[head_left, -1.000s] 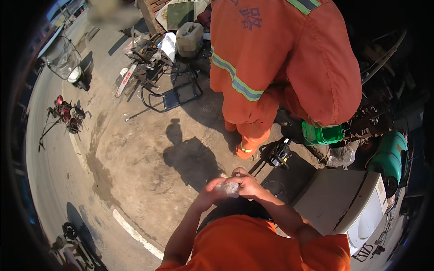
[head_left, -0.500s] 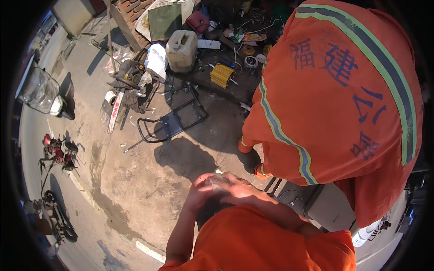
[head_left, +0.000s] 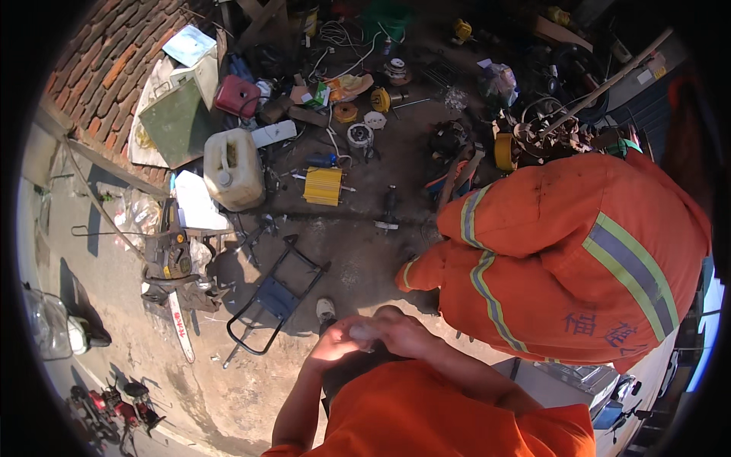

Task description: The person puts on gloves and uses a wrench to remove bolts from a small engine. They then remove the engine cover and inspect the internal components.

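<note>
My left hand point(head_left: 335, 344) and my right hand point(head_left: 402, 333) meet in front of my body, fingers curled and pressed together. Between them is a small pale patch, too small and covered to name. Below the hands, dark trousers show, and one light shoe point(head_left: 326, 308) is just past them. A black metal tube frame with a flat plate point(head_left: 276, 298) lies on the ground ahead to the left. Close on my right, a co-worker in an orange jacket with reflective stripes point(head_left: 563, 251) bends over; that person's hands are hidden.
A chainsaw point(head_left: 171, 263) lies at the left, near a dirty white jerrycan point(head_left: 232, 171). Farther ahead are a yellow finned metal block point(head_left: 323, 186), a red container point(head_left: 237, 97) and scattered parts. A red machine point(head_left: 114, 411) stands at the lower left, a grey case point(head_left: 567, 381) at the right.
My view has swung toward the cluttered floor ahead and right. The co-worker now appears lower and farther right. My shoe has come into sight, while my hands stay together.
</note>
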A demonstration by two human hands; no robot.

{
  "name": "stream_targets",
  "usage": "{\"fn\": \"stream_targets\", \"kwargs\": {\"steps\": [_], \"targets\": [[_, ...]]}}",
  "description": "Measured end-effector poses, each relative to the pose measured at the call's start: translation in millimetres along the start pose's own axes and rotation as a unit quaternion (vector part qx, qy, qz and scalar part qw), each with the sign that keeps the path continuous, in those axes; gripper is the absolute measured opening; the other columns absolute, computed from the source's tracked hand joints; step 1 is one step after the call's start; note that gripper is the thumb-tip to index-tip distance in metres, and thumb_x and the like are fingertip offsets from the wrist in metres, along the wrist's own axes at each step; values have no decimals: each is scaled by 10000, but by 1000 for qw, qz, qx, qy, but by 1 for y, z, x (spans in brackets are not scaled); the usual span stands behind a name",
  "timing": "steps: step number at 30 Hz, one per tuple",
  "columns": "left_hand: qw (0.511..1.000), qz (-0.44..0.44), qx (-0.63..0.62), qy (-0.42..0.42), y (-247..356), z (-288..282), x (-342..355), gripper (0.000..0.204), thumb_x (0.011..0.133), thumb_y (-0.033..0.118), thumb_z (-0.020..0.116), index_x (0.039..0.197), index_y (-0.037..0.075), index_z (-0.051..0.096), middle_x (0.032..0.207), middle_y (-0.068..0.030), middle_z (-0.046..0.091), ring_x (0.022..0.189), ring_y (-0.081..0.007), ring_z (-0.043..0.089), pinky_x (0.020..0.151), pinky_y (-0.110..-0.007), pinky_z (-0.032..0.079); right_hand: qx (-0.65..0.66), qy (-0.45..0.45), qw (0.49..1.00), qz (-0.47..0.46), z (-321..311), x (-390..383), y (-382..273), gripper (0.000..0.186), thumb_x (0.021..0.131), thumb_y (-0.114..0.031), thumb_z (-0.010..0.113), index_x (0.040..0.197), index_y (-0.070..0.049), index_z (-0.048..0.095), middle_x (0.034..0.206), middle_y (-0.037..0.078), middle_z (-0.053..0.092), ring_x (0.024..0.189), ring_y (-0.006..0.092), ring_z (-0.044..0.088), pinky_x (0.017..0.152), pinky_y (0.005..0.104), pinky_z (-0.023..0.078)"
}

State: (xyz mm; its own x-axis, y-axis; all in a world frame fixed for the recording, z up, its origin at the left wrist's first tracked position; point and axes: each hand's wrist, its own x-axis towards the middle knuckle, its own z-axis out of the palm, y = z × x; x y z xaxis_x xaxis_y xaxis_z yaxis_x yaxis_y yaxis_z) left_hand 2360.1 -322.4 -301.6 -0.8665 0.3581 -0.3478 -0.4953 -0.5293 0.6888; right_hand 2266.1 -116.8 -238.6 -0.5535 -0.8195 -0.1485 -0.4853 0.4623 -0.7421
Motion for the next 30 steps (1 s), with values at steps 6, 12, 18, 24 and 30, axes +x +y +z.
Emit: {"fn": "stream_targets", "kwargs": {"steps": [6, 12, 18, 24, 30], "targets": [[996, -71, -31, -44, 72, -43, 71, 505, 859, -87, 650, 1325, 51, 510, 1266, -115, 582, 1147, -248, 601, 973, -398, 535, 43, 95, 986, 128, -51, 58, -13, 345, 840, -81, 638, 1185, -93, 621, 1090, 123, 590, 974, 347, 631, 803, 437, 533], [986, -119, 29, -115, 159, -38, 194, 497, 841, -60, 685, 1299, 46, 525, 1204, -73, 618, 1091, -184, 619, 927, -330, 539, 65, 226, 961, 146, -116, 98, 35, 355, 837, -85, 680, 1183, -100, 601, 1056, 140, 598, 966, 363, 630, 804, 428, 533], [962, -193, 83, -174, 233, 35, 264, 458, 866, -42, 678, 1288, 36, 520, 1176, -71, 614, 1076, -189, 625, 924, -328, 534, 86, 311, 933, 159, -190, 86, 48, 356, 786, 6, 678, 1125, -90, 627, 1044, 137, 620, 915, 363, 646, 750, 422, 540], [926, -242, 187, -221, 264, 89, 328, 451, 906, 22, 672, 1321, 37, 497, 1181, -60, 611, 1069, -160, 622, 938, -302, 519, 124, 394, 883, 222, -239, 72, 67, 263, 780, 39, 661, 1030, -43, 654, 986, 149, 647, 882, 357, 657, 724, 395, 544], [909, -280, 218, -218, 290, 100, 403, 487, 917, 38, 666, 1362, 45, 468, 1203, -59, 600, 1102, -156, 604, 941, -309, 522, 153, 424, 856, 252, -282, 96, 109, 251, 768, 22, 668, 1015, -11, 643, 997, 153, 650, 920, 347, 657, 765, 378, 537]]}}
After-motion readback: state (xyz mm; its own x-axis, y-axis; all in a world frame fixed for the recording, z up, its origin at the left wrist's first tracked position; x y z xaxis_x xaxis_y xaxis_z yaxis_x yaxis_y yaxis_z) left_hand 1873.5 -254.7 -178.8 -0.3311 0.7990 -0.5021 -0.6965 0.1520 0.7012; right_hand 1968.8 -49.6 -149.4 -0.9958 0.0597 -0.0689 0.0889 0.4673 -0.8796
